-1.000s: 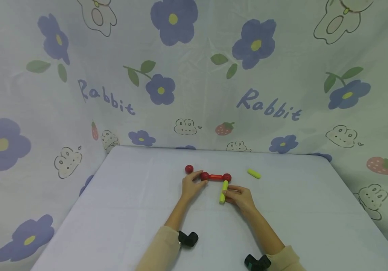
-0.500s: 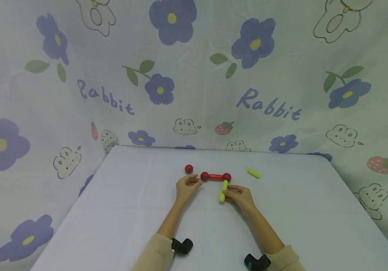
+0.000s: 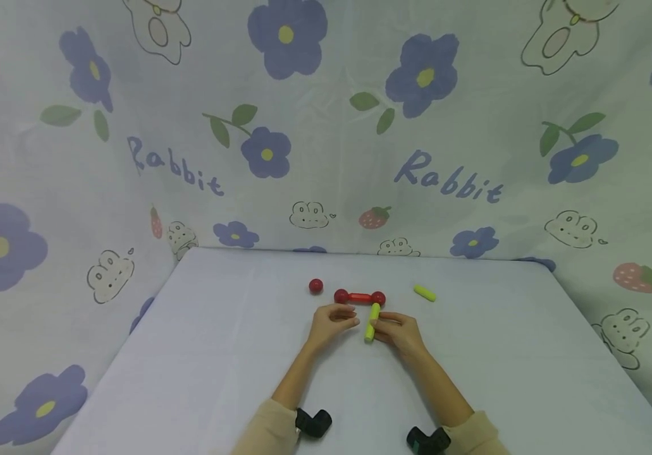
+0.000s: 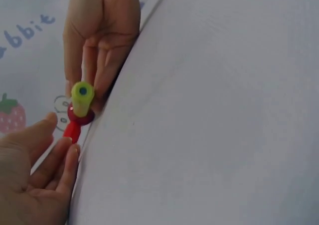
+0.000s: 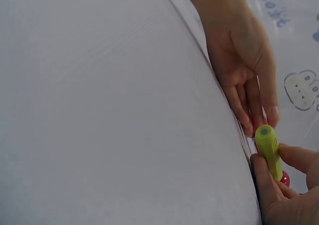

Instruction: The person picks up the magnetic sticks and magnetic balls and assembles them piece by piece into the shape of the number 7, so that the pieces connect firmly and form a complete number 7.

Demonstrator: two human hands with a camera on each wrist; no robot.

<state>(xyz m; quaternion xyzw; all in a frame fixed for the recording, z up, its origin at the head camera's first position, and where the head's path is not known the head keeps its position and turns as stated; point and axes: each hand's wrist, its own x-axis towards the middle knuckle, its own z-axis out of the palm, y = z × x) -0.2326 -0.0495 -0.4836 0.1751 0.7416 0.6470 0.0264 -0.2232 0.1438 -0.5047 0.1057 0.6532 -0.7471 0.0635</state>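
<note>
My right hand pinches a yellow-green rod between thumb and fingers. Its far end meets, or nearly meets, the right-hand red ball; whether they touch I cannot tell. A dark round spot shows on the rod's near end in both wrist views. A short red rod joins that ball to a second red ball. Just in front of this pair hovers my left hand, its thumb and fingers apart with nothing between them, left of the yellow-green rod.
A loose red ball lies at the back left of the joined pieces. Another yellow-green rod lies to the back right. Everything rests on a white-covered table, with a printed rabbit-and-flower cloth behind it.
My left hand has let go of the left red ball, drawn back, then moved right toward the yellow-green rod. My right hand keeps its grip on that rod, nearly still.
</note>
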